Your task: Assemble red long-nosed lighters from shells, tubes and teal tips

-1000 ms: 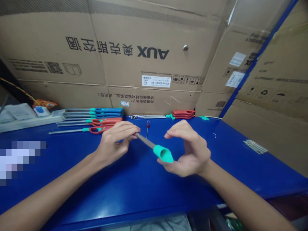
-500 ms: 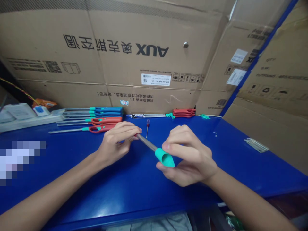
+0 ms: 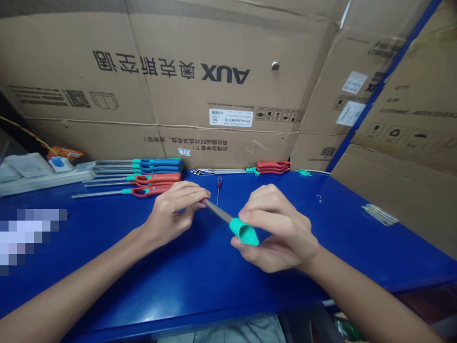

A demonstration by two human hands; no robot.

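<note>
Between my hands, above the blue table, is a metal lighter tube (image 3: 219, 211) slanting toward me. Closed around its far end is my left hand (image 3: 174, 209); a bit of red shows at those fingertips. A green plastic collar (image 3: 246, 231) sits at the tube's near end, its slanted opening facing me. My right hand (image 3: 278, 231) pinches this collar between thumb and fingers. Beyond my left hand lie long-nosed lighters with red handles (image 3: 150, 190) and blue handles (image 3: 160, 165).
A small screwdriver (image 3: 219, 190) lies behind the tube. Farther back are metal tubes (image 3: 228, 172), red handles (image 3: 273, 166) and green parts (image 3: 303, 173). Metal strips (image 3: 380, 214) are at right, a power strip (image 3: 82, 172) at left. Cardboard (image 3: 171, 105) walls the table's back.
My right hand and the green collar have shifted very slightly up and left. My left hand keeps its hold, almost still.
</note>
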